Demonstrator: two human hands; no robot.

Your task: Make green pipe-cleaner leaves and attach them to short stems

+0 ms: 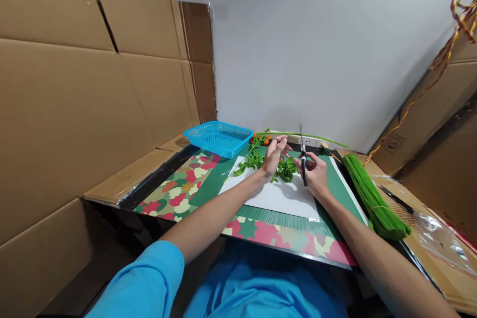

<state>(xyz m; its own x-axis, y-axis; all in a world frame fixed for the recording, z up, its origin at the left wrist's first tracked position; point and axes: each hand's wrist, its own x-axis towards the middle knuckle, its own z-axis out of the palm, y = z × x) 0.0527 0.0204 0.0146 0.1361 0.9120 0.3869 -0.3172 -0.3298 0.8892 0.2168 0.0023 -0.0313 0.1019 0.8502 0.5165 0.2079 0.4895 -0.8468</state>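
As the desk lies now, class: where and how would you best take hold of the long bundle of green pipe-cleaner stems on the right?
Probably around the middle of the long bundle of green pipe-cleaner stems, coming from above with the grip across its length. It lies flat on the desk, seemingly tied near its nearer end, so a mid-length hold should keep it balanced and together.

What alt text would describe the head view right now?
The right hand holds scissors upright while the left hand rests, fingers spread, on green twisted pieces lying on white paper. A blue basket sits at left.
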